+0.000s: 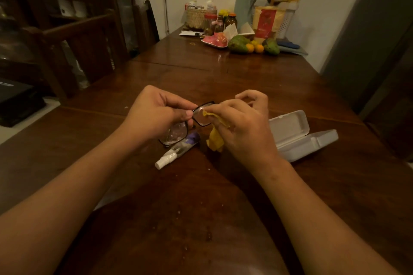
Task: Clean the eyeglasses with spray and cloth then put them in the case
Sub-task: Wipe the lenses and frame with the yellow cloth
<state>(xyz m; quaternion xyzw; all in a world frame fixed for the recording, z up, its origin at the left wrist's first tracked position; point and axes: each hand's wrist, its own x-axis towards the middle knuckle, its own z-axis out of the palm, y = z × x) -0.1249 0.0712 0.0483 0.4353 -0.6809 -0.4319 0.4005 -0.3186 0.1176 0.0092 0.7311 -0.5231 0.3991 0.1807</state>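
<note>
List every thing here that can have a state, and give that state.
Black-framed eyeglasses: gripped by left hand, one lens under cloth.
Yellow cloth: pinched by right hand against lens.
Purple-labelled white spray bottle: lying on its side.
White plastic case: lid open.

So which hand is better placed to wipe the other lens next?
Right, probably: the right hand pinches the yellow cloth against the black-framed eyeglasses, which the left hand grips by the frame.

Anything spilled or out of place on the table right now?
Small droplets speckle the table nearest the camera, likely overspray. The spray bottle lies on its side beneath the eyeglasses. Nothing looks damaged.
</note>
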